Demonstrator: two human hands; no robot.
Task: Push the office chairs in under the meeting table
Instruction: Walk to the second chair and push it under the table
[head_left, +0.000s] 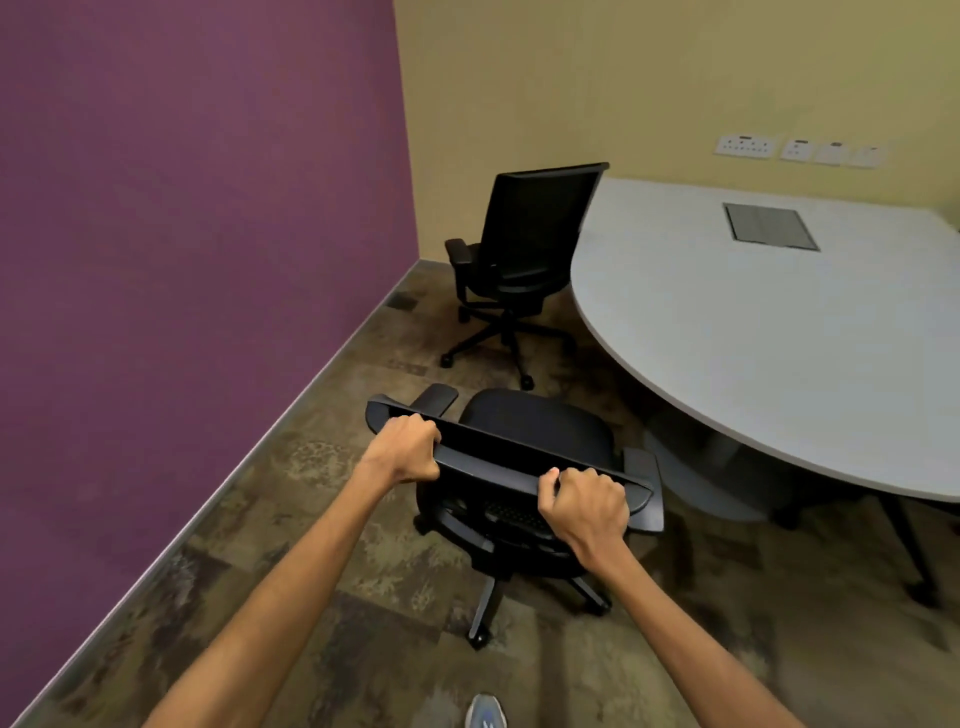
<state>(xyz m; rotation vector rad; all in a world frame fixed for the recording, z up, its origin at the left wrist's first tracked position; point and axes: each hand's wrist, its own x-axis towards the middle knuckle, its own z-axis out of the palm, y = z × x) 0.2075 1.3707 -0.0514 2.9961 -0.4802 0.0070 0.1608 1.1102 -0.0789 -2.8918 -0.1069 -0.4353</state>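
Black near chair (540, 431) stands on the carpet (332, 597) just off the curved edge of the grey table (779, 332), seat facing it, not yet tucked under. Left hand (410, 449) and right hand (584, 506) both have fingers curled tight over the top rail of its backrest, spread wide, likely to steer the wheels straight. Far chair (524, 249) sits closer in, seat partly under the table.
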